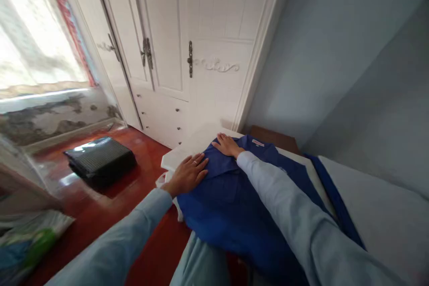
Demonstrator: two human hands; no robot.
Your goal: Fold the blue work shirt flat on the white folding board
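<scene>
A dark blue shirt (234, 214) with a label near its collar lies spread over a white table (176, 156), its lower part hanging over the near edge by my knees. My left hand (190, 173), a ring on one finger, rests with fingers outstretched on the shirt's left side. Farther up, close to the table's far edge, my right hand (227, 145) lies flat on the cloth, palm down. Neither hand grips the fabric.
A white wardrobe (214, 85) with dark metal handles stands behind the table. On the red floor at left sits a black wrapped bundle (100, 161). A brown box (275, 137) is behind the table, and a white board-like surface (372, 205) lies at right.
</scene>
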